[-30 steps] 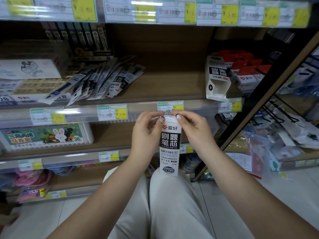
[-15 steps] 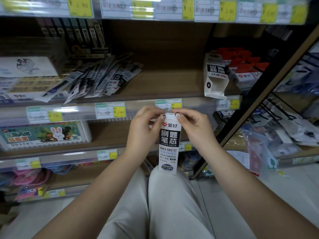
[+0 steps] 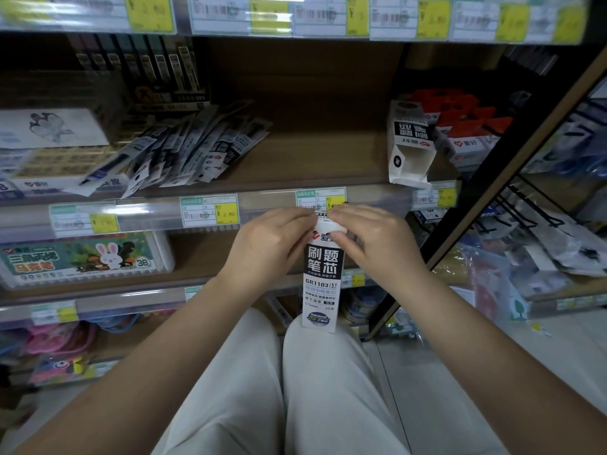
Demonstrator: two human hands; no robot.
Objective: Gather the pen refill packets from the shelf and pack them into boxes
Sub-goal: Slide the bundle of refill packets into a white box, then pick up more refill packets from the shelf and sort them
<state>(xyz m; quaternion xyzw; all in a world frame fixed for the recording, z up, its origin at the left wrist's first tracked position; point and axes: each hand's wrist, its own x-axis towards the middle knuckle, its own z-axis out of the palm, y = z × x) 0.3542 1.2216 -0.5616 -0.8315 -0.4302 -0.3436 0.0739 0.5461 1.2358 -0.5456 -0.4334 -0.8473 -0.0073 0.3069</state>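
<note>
A tall white-and-black refill box (image 3: 322, 284) stands upright above my knees. My left hand (image 3: 272, 244) grips its upper left side. My right hand (image 3: 371, 238) pinches the top flap, which is folded down over the box's mouth. A heap of loose pen refill packets (image 3: 184, 149) lies on the wooden shelf (image 3: 312, 159) at the upper left. A second box of the same kind (image 3: 409, 142) stands upside down with its flaps open at the right end of that shelf.
Red-and-white boxes (image 3: 466, 129) are stacked behind the open box. A rabbit-print crayon case (image 3: 82, 257) sits on the shelf below. A black slanted rack post (image 3: 486, 192) and hanging bags (image 3: 542, 251) crowd the right. My knees (image 3: 295, 389) fill the bottom.
My right fingers have pushed the box's top flap down and across. The box and both hands stay in about the same place.
</note>
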